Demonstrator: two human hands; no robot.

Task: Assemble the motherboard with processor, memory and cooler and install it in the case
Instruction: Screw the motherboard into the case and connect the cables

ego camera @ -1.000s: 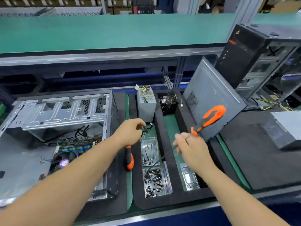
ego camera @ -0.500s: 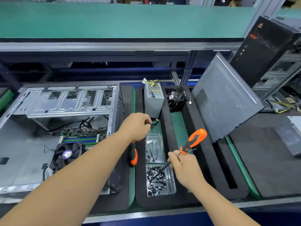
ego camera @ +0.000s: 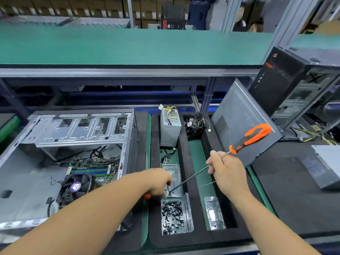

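Both hands meet over the clear plastic parts tray (ego camera: pixel 173 178) at lower centre of the frame. The right hand (ego camera: pixel 227 174) pinches the thin steel shaft of the orange-and-black-handled screwdriver (ego camera: pixel 252 136), fingers curled round the metal just below the grip, the tip angled down into the tray. The left hand (ego camera: pixel 160 182) dips into the same tray with fingertips curled at the blade's end — whether it has a screw between them I cannot tell.

Lower left lies the open grey sheet-metal computer case (ego camera: pixel 77 131) on its side, and in it the green motherboard (ego camera: pixel 95 169) carrying a black round cooler fan (ego camera: pixel 76 186) and memory sticks. I judge the board to be stiff but fragile: best handled by its edges, never by the fan or cables.

Small dark screws (ego camera: pixel 172 217) fill a second clear tray below — light, slippery, easily dropped. Black foam surrounds the trays, soft and matte against the case's hard, stamped steel.
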